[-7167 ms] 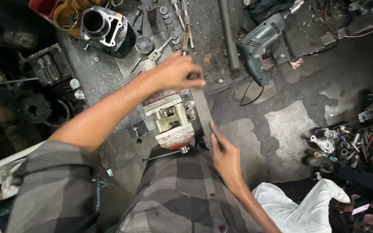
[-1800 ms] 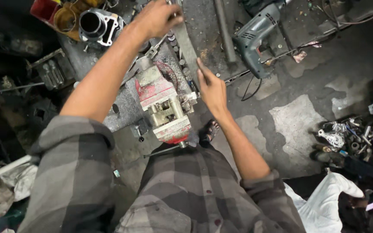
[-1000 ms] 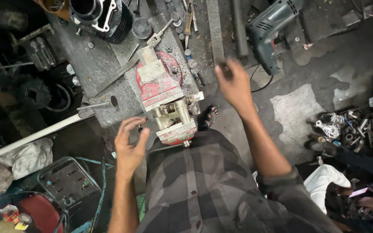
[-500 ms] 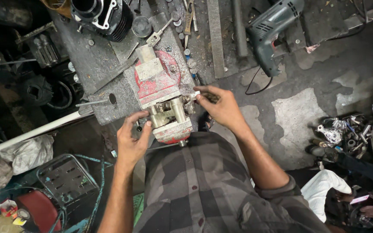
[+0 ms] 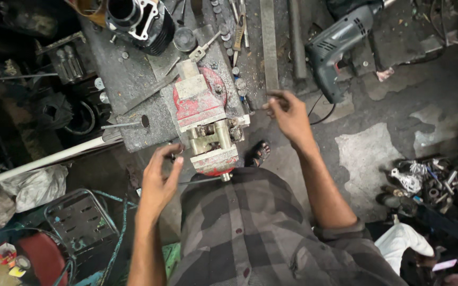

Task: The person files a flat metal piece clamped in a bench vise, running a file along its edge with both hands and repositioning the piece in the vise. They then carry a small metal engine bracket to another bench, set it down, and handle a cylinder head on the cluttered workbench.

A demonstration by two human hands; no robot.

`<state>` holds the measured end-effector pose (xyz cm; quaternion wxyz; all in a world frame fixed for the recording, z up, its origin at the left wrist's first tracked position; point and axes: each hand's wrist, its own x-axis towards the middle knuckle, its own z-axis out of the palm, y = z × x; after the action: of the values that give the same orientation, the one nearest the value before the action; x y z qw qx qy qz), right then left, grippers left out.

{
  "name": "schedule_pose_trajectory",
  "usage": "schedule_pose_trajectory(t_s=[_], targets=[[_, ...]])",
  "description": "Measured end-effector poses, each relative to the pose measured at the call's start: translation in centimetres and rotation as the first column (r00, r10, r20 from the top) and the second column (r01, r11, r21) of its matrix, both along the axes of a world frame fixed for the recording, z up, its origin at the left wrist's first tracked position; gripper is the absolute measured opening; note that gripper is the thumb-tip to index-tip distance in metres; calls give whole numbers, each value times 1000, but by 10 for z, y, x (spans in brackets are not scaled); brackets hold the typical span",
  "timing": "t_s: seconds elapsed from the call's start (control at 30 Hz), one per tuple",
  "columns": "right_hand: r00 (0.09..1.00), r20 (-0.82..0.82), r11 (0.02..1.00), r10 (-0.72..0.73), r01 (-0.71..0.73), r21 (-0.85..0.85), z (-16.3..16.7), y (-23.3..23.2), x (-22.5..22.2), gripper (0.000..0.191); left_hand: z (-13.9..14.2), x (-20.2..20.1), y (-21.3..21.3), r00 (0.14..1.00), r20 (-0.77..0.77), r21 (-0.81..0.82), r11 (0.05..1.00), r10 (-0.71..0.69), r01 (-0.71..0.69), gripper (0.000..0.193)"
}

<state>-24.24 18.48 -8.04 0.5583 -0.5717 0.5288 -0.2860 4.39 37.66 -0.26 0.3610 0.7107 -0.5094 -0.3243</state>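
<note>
A red bench vise [image 5: 205, 114] with worn paint stands at the near edge of a dark metal workbench [image 5: 128, 85]. My left hand [image 5: 159, 182] hovers at the vise's lower left corner, fingers spread and holding nothing. My right hand [image 5: 291, 114] is to the right of the vise, its fingertips pinched at the near end of a long flat metal bar [image 5: 269, 42] that lies on the bench. Whether anything sits between the vise jaws is unclear.
A black engine cylinder [image 5: 136, 18], pliers [image 5: 238, 32], loose bolts and a file [image 5: 149, 92] lie on the bench. A grey electric drill [image 5: 340, 39] rests to the right. Scrap parts [image 5: 430, 182] are on the concrete floor, and a wire crate [image 5: 80, 225] at lower left.
My right hand left the vise's right side and moved up and right to the flat bar's end. My left hand drew back slightly from the vise and opened.
</note>
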Motion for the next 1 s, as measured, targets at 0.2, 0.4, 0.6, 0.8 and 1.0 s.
schedule_pose_trajectory(t_s=[0.2,0.4,0.6,0.8,1.0], targets=[[946,213,952,243,-275,137,-16,8,4,32,-39,18,34,915,173,321,899,-364,297,60],[938,257,925,231,-294,242,-22,14,26,34,-114,-8,45,867,262,455,847,-423,275,31],[936,197,921,292,-331,207,-27,-6,19,38,-134,-11,42,899,290,574,811,-329,112,31],[951,215,926,223,-276,260,-26,-18,10,35,-149,4,43,877,184,497,812,-444,306,28],[927,94,862,363,-372,345,-18,-21,17,42,-159,7,23,942,111,558,805,-316,204,31]])
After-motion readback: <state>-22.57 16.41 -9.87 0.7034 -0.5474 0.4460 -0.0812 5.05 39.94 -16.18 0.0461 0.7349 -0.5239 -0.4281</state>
